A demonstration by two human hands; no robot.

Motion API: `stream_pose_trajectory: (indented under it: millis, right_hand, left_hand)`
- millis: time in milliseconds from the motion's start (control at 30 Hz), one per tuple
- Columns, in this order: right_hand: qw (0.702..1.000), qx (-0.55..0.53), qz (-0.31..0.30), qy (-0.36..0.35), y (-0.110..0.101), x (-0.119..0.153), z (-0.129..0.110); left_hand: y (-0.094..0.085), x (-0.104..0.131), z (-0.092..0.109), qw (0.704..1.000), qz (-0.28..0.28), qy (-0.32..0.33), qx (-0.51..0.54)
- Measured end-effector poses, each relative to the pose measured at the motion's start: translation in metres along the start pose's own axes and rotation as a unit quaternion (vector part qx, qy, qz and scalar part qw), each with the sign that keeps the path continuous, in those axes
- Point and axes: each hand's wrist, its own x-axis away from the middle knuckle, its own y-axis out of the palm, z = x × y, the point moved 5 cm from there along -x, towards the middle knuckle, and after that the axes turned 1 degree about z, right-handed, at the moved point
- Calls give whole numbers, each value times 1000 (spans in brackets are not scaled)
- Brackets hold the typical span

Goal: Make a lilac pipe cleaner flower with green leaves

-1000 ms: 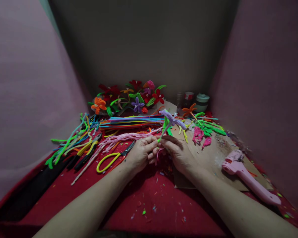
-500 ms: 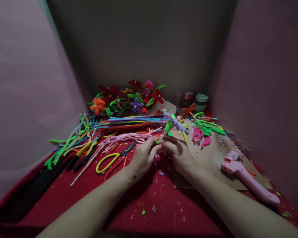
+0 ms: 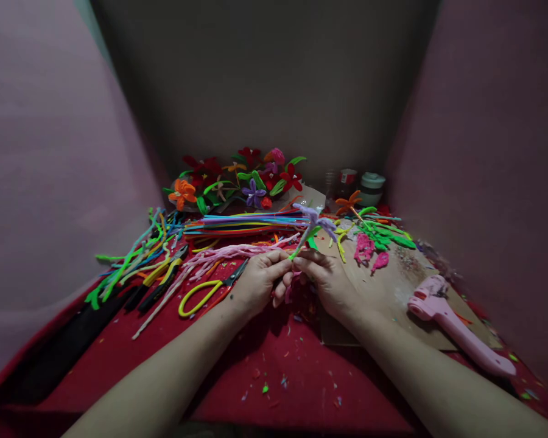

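A light purple fuzzy flower with a green stem stands tilted above my two hands, near the middle of the view. My left hand pinches the lower part of the stem between thumb and fingers. From the other side, my right hand closes on the same stem, its fingertips meeting those of my left hand. A green leaf shows just behind the flower. Beside my left wrist lie scissors with one yellow and one red handle loop, partly covered by the forearm.
Pink stems, pliers and green stems lie on the left. Finished flowers stand at the back. On the right, cardboard bears green and pink pieces and a pink glue gun.
The purple flower has turned and tilted a little to the left. The fingers of my left hand have shifted on the stem, with the lower ones now showing beneath. The whole view has shifted slightly.
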Motion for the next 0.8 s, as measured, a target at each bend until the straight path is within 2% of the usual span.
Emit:
stream_pose_trajectory:
  millis: [100, 200, 800]
  right_hand:
    - [1000, -3, -2, 22, -2, -2, 3]
    - [999, -30, -6, 44, -2, -4, 6]
    - [998, -59, -10, 37, -2, -4, 5]
  left_hand:
    - [1, -1, -3, 996, -34, -43, 66]
    - [1, -1, -5, 992, -62, -70, 88]
    - [0, -2, -8, 985, -97, -89, 111]
